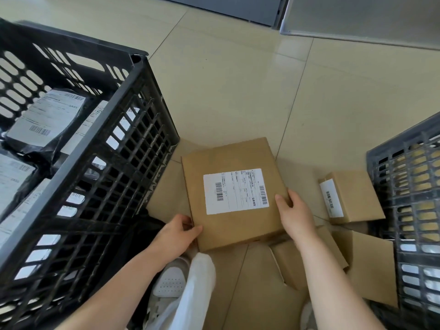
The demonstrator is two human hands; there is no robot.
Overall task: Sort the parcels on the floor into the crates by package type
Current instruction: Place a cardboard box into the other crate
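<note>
Both hands pinch a flat cardboard box [234, 194], left hand [179, 234] and right hand [294, 213] on opposite edges; the box-filled grey crate [404, 186] stands nearer the right hand.

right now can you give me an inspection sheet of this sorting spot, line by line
surface: pale tiled floor, glossy, dark grout lines
job's things: flat cardboard box with white label, held at both sides; smaller cardboard box on the floor by the grey crate; more cardboard boxes underneath; black crate holds black poly bags with labels
clutter: white plastic bag near the white shoe
hands: left hand grips the flat box's near left corner; right hand grips its right edge
cables: nothing seen
surroundings: grey metal panels at the far edge
</note>
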